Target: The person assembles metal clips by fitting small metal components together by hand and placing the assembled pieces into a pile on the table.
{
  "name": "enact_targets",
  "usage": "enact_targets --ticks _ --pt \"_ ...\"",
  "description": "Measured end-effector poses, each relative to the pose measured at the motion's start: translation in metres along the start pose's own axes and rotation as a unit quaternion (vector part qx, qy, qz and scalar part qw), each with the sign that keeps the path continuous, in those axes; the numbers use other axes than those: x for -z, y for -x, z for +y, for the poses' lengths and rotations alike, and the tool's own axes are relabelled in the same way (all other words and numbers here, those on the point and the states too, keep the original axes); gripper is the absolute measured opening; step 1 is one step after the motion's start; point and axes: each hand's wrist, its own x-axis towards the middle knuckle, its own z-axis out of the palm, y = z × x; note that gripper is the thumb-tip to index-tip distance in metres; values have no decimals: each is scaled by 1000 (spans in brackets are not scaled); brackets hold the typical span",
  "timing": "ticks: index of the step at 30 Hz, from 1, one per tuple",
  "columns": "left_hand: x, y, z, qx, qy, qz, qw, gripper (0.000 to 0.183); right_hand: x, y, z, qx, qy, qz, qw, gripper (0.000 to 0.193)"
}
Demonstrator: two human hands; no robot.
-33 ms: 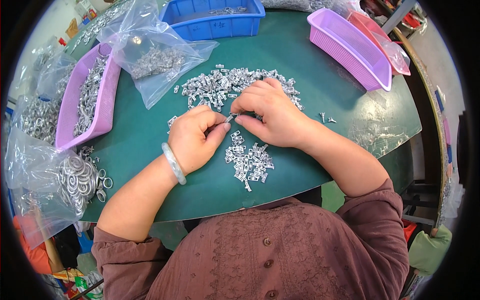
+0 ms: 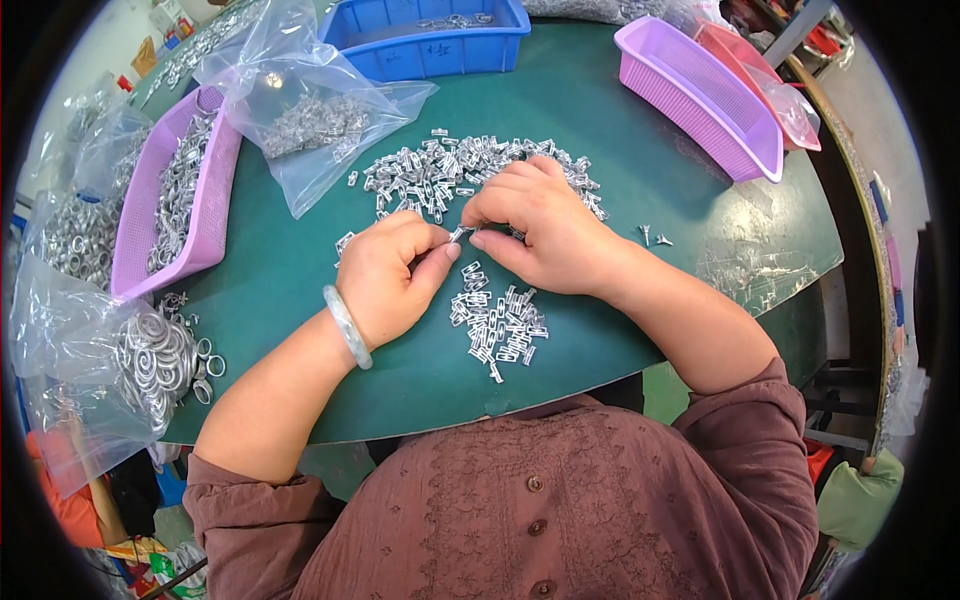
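Between the thumb and forefinger of my left hand (image 2: 390,272) is a small silver metal part (image 2: 457,234). My right hand (image 2: 545,228) is closed in a pinch at the far end of that part; the fingertips hide what exactly it grips. The two hands almost meet. Behind them spreads a large heap of small silver slotted metal pieces (image 2: 430,175), partly covered by my right hand. A smaller heap of similar pieces (image 2: 500,325) lies nearer my body, just below the fingertips. A pale bangle (image 2: 347,327) circles my left wrist.
On the green table (image 2: 570,90) stand a blue bin (image 2: 430,62), an unfilled-looking purple basket (image 2: 700,100) and a purple basket of metal parts (image 2: 215,200). Clear bags (image 2: 310,180) of parts and silver rings (image 2: 160,360) lie left. Two small pieces (image 2: 655,238) sit right.
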Motion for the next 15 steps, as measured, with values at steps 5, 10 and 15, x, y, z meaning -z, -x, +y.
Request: enact_targets --ticks 5,10,15 --pt "0 0 -1 -10 3 -4 1000 9 2 0 0 -5 -6 -6 1000 10" --pt "1 0 -2 -12 5 -11 1000 9 1 1 1 -5 -9 4 1000 17" --pt "1 3 -1 -30 2 -35 999 12 2 1 1 -9 -18 3 1000 24"
